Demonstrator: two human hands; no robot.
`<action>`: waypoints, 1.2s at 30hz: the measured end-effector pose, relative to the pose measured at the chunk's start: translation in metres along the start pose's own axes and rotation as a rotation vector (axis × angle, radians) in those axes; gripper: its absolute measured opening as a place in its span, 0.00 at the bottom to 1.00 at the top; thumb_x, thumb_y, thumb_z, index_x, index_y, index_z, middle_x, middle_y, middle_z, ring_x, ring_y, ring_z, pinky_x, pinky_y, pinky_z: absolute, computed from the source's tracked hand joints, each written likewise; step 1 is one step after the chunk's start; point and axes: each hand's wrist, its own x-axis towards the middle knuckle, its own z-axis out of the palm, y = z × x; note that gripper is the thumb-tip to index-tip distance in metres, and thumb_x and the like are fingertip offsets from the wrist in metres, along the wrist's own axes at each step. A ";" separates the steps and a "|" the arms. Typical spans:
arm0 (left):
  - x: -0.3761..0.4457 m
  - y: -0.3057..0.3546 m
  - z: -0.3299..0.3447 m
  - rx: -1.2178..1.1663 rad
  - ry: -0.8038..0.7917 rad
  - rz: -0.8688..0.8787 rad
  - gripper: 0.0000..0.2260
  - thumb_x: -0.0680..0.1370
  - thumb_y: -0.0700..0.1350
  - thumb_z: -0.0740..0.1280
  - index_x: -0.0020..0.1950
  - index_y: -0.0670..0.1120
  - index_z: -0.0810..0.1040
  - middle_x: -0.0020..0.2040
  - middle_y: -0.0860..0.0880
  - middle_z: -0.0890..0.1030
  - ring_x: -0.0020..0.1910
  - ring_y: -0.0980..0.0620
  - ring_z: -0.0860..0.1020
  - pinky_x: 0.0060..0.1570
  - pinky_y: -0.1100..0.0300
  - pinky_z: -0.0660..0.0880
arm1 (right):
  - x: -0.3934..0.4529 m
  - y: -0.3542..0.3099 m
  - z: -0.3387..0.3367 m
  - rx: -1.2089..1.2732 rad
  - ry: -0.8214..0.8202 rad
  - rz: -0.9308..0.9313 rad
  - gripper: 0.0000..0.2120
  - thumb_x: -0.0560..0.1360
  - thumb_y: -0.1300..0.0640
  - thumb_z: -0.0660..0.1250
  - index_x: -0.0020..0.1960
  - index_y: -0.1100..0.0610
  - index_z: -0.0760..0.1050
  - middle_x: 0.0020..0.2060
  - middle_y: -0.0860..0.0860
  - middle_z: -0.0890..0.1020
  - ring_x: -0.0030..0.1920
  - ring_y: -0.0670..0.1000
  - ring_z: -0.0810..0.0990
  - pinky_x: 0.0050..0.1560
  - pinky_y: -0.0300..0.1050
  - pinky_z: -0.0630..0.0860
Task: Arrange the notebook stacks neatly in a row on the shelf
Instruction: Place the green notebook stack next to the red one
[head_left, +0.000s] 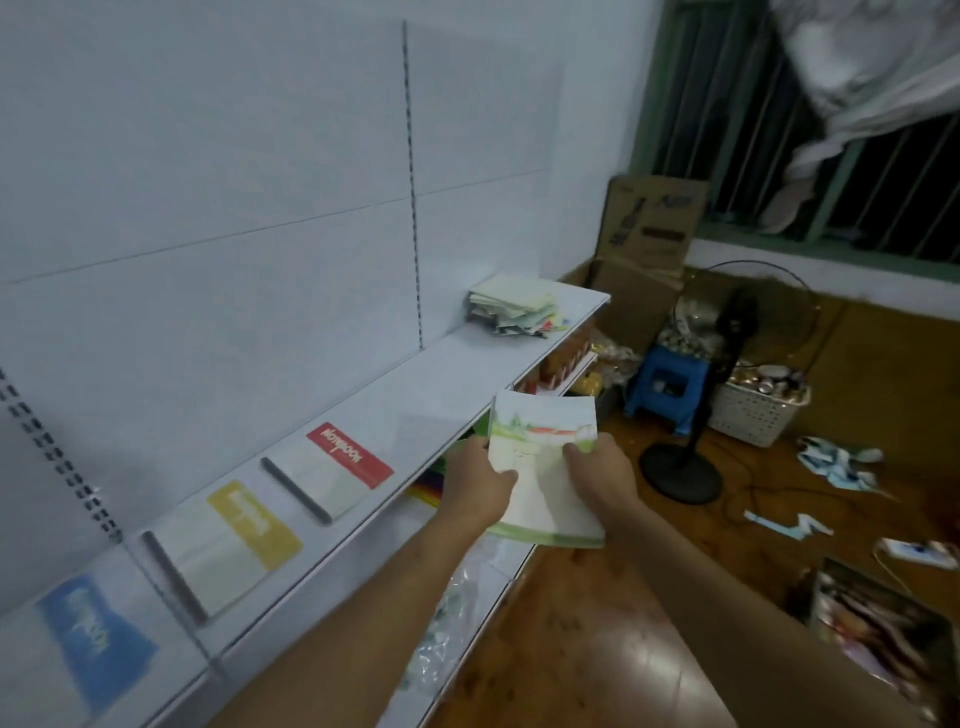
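On white shelf: three flat notebook stacks.

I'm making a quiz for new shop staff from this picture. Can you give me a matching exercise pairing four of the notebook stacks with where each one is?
Column A
1. red-banded notebook stack
2. yellow-banded notebook stack
3. green-edged notebook stack
4. untidy notebook pile

Column B
a. far end of the shelf, by the back panel
b. flat on the shelf, between the blue-banded notebook stack and the red one
c. off the shelf, held between the left hand and right hand
d. flat on the shelf, nearest the bare middle stretch

Pairs: 1-d, 2-b, 3-c, 4-a
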 end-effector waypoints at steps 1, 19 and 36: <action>0.009 0.008 0.013 -0.006 -0.010 0.002 0.16 0.74 0.40 0.70 0.61 0.41 0.74 0.57 0.46 0.79 0.52 0.48 0.79 0.42 0.62 0.73 | 0.013 0.005 -0.008 0.007 0.009 0.003 0.17 0.78 0.51 0.61 0.62 0.59 0.68 0.52 0.54 0.78 0.48 0.56 0.79 0.46 0.50 0.78; 0.258 -0.011 0.048 -0.002 0.166 -0.218 0.15 0.73 0.47 0.65 0.58 0.45 0.71 0.55 0.43 0.76 0.46 0.44 0.78 0.45 0.54 0.77 | 0.265 -0.050 0.072 -0.080 -0.160 -0.131 0.20 0.77 0.51 0.61 0.66 0.59 0.66 0.57 0.57 0.77 0.52 0.58 0.77 0.50 0.51 0.76; 0.281 -0.125 -0.001 0.108 0.567 -0.805 0.24 0.75 0.38 0.64 0.70 0.43 0.63 0.62 0.44 0.73 0.57 0.46 0.75 0.52 0.59 0.74 | 0.325 -0.112 0.285 -0.321 -0.911 -0.567 0.23 0.76 0.53 0.65 0.68 0.61 0.67 0.61 0.60 0.76 0.60 0.60 0.76 0.58 0.49 0.73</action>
